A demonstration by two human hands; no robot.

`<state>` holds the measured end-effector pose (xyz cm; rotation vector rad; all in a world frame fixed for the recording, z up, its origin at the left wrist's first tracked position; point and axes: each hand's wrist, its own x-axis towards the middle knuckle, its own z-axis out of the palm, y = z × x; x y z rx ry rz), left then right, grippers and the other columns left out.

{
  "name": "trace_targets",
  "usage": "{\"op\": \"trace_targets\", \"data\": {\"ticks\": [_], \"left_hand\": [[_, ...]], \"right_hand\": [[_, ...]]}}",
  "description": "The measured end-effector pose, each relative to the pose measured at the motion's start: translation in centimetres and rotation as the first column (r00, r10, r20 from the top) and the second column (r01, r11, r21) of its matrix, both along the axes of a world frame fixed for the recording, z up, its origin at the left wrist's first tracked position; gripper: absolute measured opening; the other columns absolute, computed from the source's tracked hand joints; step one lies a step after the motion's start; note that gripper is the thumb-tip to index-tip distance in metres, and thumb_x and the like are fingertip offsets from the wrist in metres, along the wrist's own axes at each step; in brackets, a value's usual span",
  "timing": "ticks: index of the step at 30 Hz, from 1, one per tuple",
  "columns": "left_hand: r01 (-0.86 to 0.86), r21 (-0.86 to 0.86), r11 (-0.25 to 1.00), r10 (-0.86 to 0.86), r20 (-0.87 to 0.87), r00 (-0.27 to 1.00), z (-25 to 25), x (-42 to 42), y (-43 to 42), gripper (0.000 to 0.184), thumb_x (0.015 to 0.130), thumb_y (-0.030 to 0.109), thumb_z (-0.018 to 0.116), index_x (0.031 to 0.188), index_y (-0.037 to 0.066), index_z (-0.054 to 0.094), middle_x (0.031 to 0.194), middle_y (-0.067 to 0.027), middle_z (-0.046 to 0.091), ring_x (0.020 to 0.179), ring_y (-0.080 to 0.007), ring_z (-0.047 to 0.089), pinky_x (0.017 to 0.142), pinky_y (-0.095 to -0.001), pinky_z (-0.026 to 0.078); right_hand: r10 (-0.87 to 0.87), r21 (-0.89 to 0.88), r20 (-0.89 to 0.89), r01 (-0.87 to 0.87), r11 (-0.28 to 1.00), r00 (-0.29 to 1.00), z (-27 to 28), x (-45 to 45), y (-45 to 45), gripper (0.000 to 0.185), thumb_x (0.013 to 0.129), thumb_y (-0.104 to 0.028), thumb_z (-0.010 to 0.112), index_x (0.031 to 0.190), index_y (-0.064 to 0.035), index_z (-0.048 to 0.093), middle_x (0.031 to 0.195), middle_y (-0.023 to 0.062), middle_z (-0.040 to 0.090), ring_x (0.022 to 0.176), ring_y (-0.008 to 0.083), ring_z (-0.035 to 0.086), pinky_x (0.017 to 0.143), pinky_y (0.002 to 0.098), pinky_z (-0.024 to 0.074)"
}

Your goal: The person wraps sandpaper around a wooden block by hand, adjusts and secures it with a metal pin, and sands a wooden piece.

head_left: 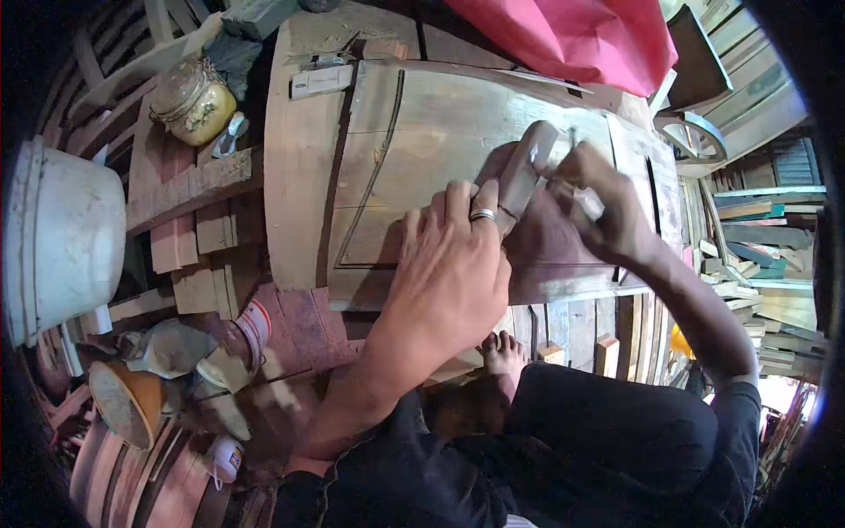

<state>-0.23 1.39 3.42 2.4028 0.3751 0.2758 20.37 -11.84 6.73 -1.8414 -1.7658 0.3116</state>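
My left hand (pixel 453 264), with a ring on one finger, is closed around the lower end of a brown block-shaped tool (pixel 530 163). The tool is tilted above a pale wooden panel (pixel 431 123), and its underside is hidden. Just right of it, my right hand (pixel 603 202) is blurred by motion, its fingers curled like a fist. A small pale, shiny patch shows at the fingers, but what they grip is too smeared to name. Dark strips run along the panel's left side and lower edge.
Pink cloth (pixel 572 35) lies behind the panel. On the left are a lidded jar (pixel 195 101), a white bucket (pixel 66 238) and a small white box (pixel 320 82). An orange-rimmed container (pixel 128 405) stands lower left. Stacked timber (pixel 766 238) fills the right side.
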Motion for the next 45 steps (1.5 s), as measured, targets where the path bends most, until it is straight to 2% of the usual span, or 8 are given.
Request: {"op": "trace_targets", "data": {"ticks": [7,12,16,20,24,30,34,45], "left_hand": [[0.005,-0.021,1.0,-0.005,0.018,1.0,0.1,0.1,0.0,0.049,0.09,0.017,0.06,0.131,-0.01,0.052,0.125,-0.0262,0.05,0.117,-0.0439,0.051,0.098,-0.0532,0.04],[-0.009,-0.052,0.999,0.01,0.018,1.0,0.0,0.0,0.1,0.052,0.09,0.017,0.06,0.134,-0.009,0.05,0.124,-0.0267,0.05,0.115,-0.0447,0.051,0.097,-0.0532,0.04],[0.002,-0.002,1.0,-0.002,0.031,1.0,0.0,0.0,0.0,0.054,0.092,0.017,0.059,0.138,-0.009,0.048,0.122,-0.0266,0.05,0.114,-0.0454,0.051,0.097,-0.0535,0.04],[0.008,-0.045,0.999,-0.008,0.005,1.0,0.1,0.0,0.1,0.058,0.091,0.017,0.059,0.141,-0.009,0.046,0.123,-0.0269,0.05,0.114,-0.0457,0.051,0.097,-0.0534,0.04],[-0.007,-0.039,0.999,0.008,0.02,1.0,0.2,0.0,0.0,0.052,0.091,0.017,0.06,0.136,-0.009,0.049,0.122,-0.0263,0.05,0.114,-0.0448,0.051,0.097,-0.053,0.04],[-0.004,-0.04,0.999,0.005,0.026,1.0,-0.2,0.0,0.0,0.053,0.089,0.017,0.061,0.134,-0.009,0.049,0.126,-0.0274,0.05,0.116,-0.0455,0.051,0.099,-0.0534,0.039],[-0.01,-0.019,1.0,0.01,0.043,0.999,-0.2,-0.1,-0.1,0.053,0.09,0.017,0.061,0.134,-0.01,0.049,0.127,-0.0275,0.05,0.117,-0.0457,0.051,0.1,-0.0533,0.039],[0.004,0.023,1.0,-0.005,0.04,0.999,-0.2,0.0,0.0,0.054,0.09,0.013,0.056,0.137,-0.014,0.049,0.121,-0.0251,0.051,0.115,-0.038,0.054,0.096,-0.05,0.039]], "right_hand": [[0.24,0.003,0.11,-0.242,0.97,0.964,-0.7,-1.6,0.2,0.046,0.074,0.01,0.072,0.118,-0.0036,0.069,0.093,0.0095,0.063,0.081,0.0284,0.057,0.076,0.0405,0.0447],[-0.144,0.055,0.077,0.14,0.989,0.987,-0.3,0.4,1.1,0.037,0.081,0.009,0.069,0.116,-0.0004,0.068,0.091,0.013,0.062,0.083,0.0326,0.059,0.081,0.0462,0.0477],[0.218,-0.114,0.07,-0.209,0.971,0.973,-0.7,-1.1,-0.4,0.04,0.081,-0.004,0.074,0.121,-0.0059,0.068,0.112,0.0161,0.065,0.106,0.0356,0.062,0.1,0.0471,0.0482],[-0.27,-0.084,-0.176,0.259,0.962,0.947,-0.6,0.9,0.5,0.036,0.083,0.001,0.071,0.119,0.0002,0.067,0.098,0.0162,0.064,0.095,0.034,0.063,0.088,0.041,0.0505],[0.219,0.055,0.226,-0.237,0.97,0.949,-0.7,-1.2,0.5,0.034,0.08,0.008,0.067,0.113,0.0003,0.067,0.095,0.0158,0.064,0.085,0.0325,0.06,0.084,0.044,0.0483],[-0.171,0.003,0.033,0.171,0.985,0.985,0.0,0.6,0.6,0.024,0.09,0.003,0.067,0.114,0.0006,0.068,0.097,0.017,0.066,0.092,0.0346,0.064,0.083,0.0416,0.0517],[0.222,-0.006,0.05,-0.222,0.975,0.974,0.7,-2.5,0.4,0.029,0.075,0.006,0.074,0.101,-0.0033,0.068,0.09,0.011,0.062,0.083,0.0317,0.057,0.075,0.0431,0.0466],[0.152,0.014,0.102,-0.154,0.988,0.983,0.0,-1.2,0.4,0.034,0.078,0.007,0.072,0.111,0.0008,0.068,0.093,0.012,0.063,0.085,0.0296,0.06,0.073,0.0383,0.0481]]}}
